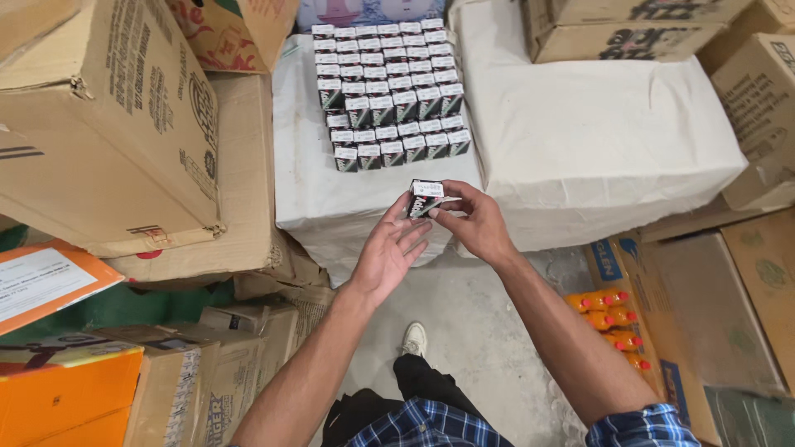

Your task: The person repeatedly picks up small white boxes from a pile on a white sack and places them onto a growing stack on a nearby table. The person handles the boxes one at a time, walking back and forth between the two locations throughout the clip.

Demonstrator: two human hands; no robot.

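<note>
Both my hands hold one small black and white carton (424,198) just in front of a white wrapped bundle (319,194). My left hand (389,251) has its palm up, fingers spread, thumb and fingertips against the carton's left side. My right hand (474,220) pinches the carton's right end with thumb and forefinger. On top of the bundle stand several rows of matching small cartons (389,91), packed tight side by side, the nearest row a short way beyond the held one.
A second white wrapped bundle (596,132) lies to the right. Large brown cardboard boxes (108,124) are stacked left and at the back right (629,29). An open box with orange bottles (617,319) sits at lower right. Orange boxes (66,385) are at lower left. My shoe (414,339) rests on the concrete floor.
</note>
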